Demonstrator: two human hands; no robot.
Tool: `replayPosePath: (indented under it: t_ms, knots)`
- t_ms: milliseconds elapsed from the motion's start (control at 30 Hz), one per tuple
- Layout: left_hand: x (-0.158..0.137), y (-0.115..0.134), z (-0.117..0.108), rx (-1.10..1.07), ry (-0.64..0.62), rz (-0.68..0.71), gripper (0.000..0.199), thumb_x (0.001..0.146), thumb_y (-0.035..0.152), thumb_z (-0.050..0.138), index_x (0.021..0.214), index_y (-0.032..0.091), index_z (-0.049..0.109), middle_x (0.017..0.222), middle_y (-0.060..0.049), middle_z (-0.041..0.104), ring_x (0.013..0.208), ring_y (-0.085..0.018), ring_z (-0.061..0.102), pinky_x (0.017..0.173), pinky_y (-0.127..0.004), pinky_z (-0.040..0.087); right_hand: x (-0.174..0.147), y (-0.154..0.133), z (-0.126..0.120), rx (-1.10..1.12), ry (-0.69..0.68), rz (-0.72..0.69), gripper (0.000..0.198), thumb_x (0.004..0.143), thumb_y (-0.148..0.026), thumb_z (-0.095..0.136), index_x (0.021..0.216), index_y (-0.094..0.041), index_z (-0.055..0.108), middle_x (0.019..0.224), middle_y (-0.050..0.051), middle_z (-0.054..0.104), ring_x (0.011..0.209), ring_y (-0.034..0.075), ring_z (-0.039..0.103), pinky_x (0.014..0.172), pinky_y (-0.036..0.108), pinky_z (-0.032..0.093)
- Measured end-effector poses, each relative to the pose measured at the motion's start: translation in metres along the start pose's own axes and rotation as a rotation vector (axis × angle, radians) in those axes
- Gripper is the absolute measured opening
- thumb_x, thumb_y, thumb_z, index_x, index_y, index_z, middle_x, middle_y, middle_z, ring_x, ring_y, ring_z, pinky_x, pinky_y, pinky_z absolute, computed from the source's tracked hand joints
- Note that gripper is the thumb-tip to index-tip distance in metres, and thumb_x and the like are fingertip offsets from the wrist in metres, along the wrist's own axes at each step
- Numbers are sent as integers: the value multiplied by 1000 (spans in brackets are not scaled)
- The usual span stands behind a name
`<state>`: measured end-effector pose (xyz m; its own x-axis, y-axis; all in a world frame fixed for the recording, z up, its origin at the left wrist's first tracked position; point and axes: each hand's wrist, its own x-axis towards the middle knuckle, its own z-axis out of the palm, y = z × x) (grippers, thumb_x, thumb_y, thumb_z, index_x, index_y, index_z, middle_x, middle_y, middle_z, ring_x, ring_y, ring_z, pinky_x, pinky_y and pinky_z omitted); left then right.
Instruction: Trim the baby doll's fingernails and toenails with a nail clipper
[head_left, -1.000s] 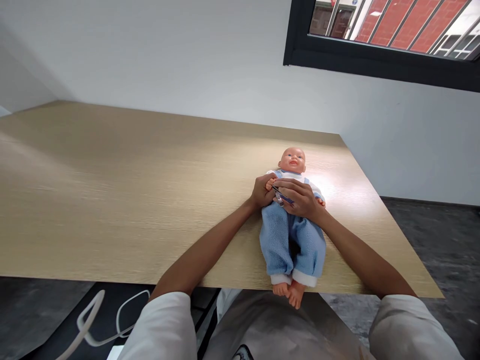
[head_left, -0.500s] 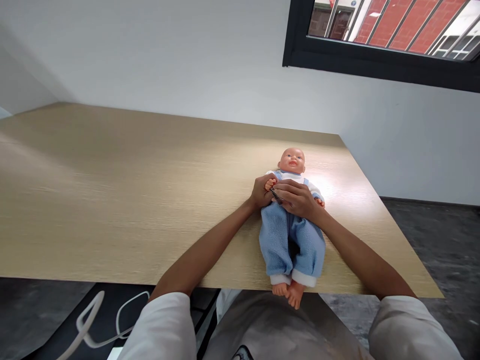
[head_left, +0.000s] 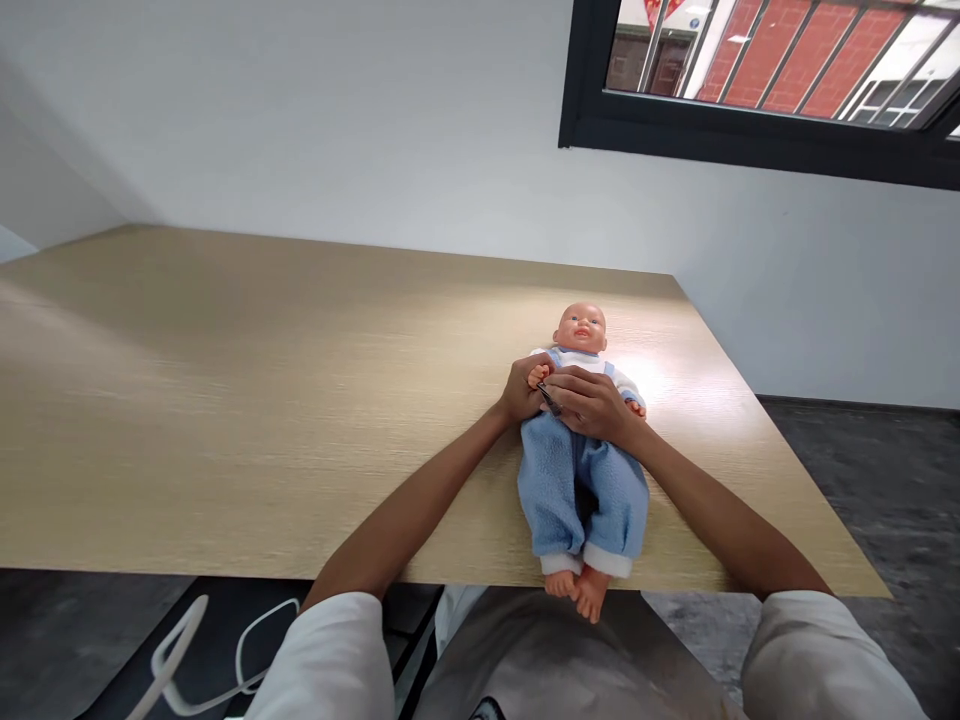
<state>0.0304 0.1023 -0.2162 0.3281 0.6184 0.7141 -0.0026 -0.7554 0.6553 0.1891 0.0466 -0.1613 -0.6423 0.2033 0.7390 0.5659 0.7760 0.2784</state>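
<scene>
A baby doll (head_left: 582,480) in light blue trousers and a white-and-blue top lies on its back on the table, its feet over the front edge. My left hand (head_left: 523,390) is closed around the doll's arm, with the doll's small hand (head_left: 538,376) showing above my fingers. Between the fingers of my right hand (head_left: 589,402) is a small shiny metal nail clipper (head_left: 550,400). Its tip is at the doll's fingers; whether it touches them I cannot tell. My right hand rests over the doll's belly and hides part of the top.
The wooden table (head_left: 262,420) stretches far to the left, with its right edge close beyond the doll. A wall and a dark-framed window (head_left: 750,135) stand behind. White cable (head_left: 176,650) loops below the front edge at the left.
The view has shifted slightly. My hands, the nail clipper and the doll keep almost the same positions relative to each other.
</scene>
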Motion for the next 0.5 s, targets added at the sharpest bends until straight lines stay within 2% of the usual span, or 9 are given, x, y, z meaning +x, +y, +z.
replayPosePath:
  t_ms: [100, 200, 267, 367, 433, 500]
  knots:
    - [5, 2, -5, 10, -86, 14, 29, 83, 41, 52, 73, 13, 51, 68, -2, 53, 63, -11, 47, 61, -24, 40, -2, -4, 3, 18, 53, 65, 18, 76, -29, 61, 90, -17, 65, 100, -3, 63, 100, -5, 52, 84, 8, 46]
    - [5, 5, -12, 52, -158, 45, 33, 85, 45, 52, 76, 13, 54, 74, -4, 55, 68, -13, 50, 66, -26, 42, 4, -6, -4, 158, 97, 237, 25, 77, -36, 62, 89, -13, 62, 95, 0, 63, 94, -8, 57, 80, 4, 48]
    - [0, 6, -20, 91, -208, 75, 36, 85, 48, 55, 82, 12, 57, 81, -6, 56, 75, -15, 52, 71, -28, 44, 9, -4, -17, 289, 96, 442, 31, 77, -38, 62, 92, -11, 60, 90, 1, 63, 86, -9, 58, 81, 1, 50]
    - [-17, 8, -38, 159, -324, 133, 44, 80, 47, 65, 107, 13, 63, 101, -11, 58, 93, -21, 56, 85, -34, 47, 7, 4, -45, 466, 118, 860, 44, 76, -46, 62, 99, -9, 56, 93, 3, 63, 77, -10, 59, 76, 0, 51]
    - [-28, 8, -53, 291, -428, 163, 52, 82, 43, 63, 126, 14, 58, 117, -14, 57, 106, -25, 55, 92, -38, 46, -7, 11, -61, 590, 151, 1110, 56, 72, -55, 64, 101, -9, 52, 94, 5, 62, 76, -7, 60, 72, 2, 52]
    - [-33, 12, -66, 411, -532, 157, 57, 86, 44, 60, 134, 15, 52, 128, -16, 53, 116, -27, 52, 98, -41, 44, -29, 18, -70, 725, 188, 1313, 65, 66, -63, 65, 99, -9, 46, 87, 3, 61, 69, -4, 59, 66, 8, 52]
